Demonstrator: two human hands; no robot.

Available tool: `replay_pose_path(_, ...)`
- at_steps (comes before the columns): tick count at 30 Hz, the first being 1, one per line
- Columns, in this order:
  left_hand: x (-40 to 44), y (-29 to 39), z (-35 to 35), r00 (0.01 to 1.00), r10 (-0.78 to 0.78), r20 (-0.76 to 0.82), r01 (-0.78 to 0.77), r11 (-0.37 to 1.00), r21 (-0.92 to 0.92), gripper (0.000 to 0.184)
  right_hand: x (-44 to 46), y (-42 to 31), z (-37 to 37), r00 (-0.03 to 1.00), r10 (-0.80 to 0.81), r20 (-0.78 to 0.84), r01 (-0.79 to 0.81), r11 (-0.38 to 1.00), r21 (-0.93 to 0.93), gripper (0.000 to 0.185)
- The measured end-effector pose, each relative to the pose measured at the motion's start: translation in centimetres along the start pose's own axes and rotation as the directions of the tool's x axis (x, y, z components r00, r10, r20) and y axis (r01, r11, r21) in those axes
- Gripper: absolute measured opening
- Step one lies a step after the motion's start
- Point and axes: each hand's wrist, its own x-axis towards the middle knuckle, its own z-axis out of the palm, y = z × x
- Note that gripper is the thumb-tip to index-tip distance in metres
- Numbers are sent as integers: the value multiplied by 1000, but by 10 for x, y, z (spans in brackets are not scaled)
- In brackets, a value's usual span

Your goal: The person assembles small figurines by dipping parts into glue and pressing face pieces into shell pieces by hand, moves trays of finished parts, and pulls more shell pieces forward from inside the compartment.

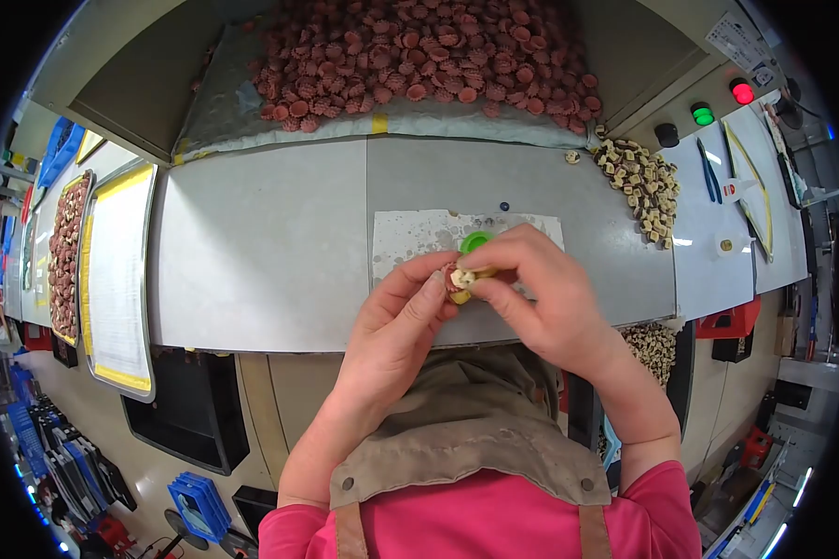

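My left hand (393, 312) is closed in a pinch around a small reddish-brown fluted cup (450, 279), held above the front part of the worktop. My right hand (552, 296) meets it from the other side, thumb and forefinger closed on a small cream-coloured block (462, 278) at the cup's opening. Something yellowish shows just below the block, partly covered by fingers. Behind the fingertips, a green round lid or dish (475, 241) rests on a spotted white sheet (410, 233).
Reddish-brown cups (419, 61) are heaped on a cloth at the back. Cream-and-dark blocks (639, 186) lie piled at the right, near tweezers (709, 172) and lit buttons (703, 114). A white tray (119, 279) with yellow edging and a filled tray (68, 256) stand left.
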Motion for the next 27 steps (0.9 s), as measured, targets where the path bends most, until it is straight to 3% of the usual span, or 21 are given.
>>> replay_pose_path(1, 0, -1, -1, 1000, 5, -6, -5, 1000, 1, 31, 0, 3, 3, 994, -113, -3, 112, 987, -118, 14)
replay_pose_path(3, 0, -3, -1, 1000, 18, -18, -18, 1000, 6, 30, -1, 0, 6, 990, -140, -16, 135, 975, -175, 14)
replay_pose_path(4, -2, -4, 3, 994, 95, -54, -89, 989, 115, 28, -2, -2, 6, 988, -153, -24, 145, 968, -203, 14)
replay_pose_path(5, -5, -7, 8, 982, 173, -78, -152, 962, 225, 27, -4, -6, 7, 1000, 4, -23, -5, 999, -50, 15)
replay_pose_path(7, -7, -16, 11, 934, 353, -42, -305, 857, 415, 24, -10, -12, 7, 950, 308, 44, -309, 919, 245, 18)
replay_pose_path(9, -5, -28, 7, 843, 531, 80, -483, 684, 547, 23, -20, -7, 10, 955, 297, 4, -288, 924, 252, 21)
replay_pose_path(10, -6, -28, 9, 852, 518, 71, -467, 692, 550, 22, -25, -4, 10, 956, 293, -14, -279, 926, 255, 23)
replay_pose_path(13, -9, -10, 8, 994, 107, 34, -112, 947, 300, 36, -32, -1, 3, 996, 58, -63, -52, 994, 98, 29)
replay_pose_path(16, -6, -1, 3, 975, -81, 206, 44, 983, 181, 53, -33, -5, -6, 978, 210, 1, -204, 948, 246, 33)
replay_pose_path(19, -4, 1, 10, 970, -142, 199, 105, 977, 188, 66, -41, 7, -9, 991, 69, 113, -93, 971, 221, 35)
replay_pose_path(27, 0, -2, -1, 945, -180, 273, 113, 963, 245, 64, -51, 15, 5, 986, 123, 109, -160, 869, 469, 27)
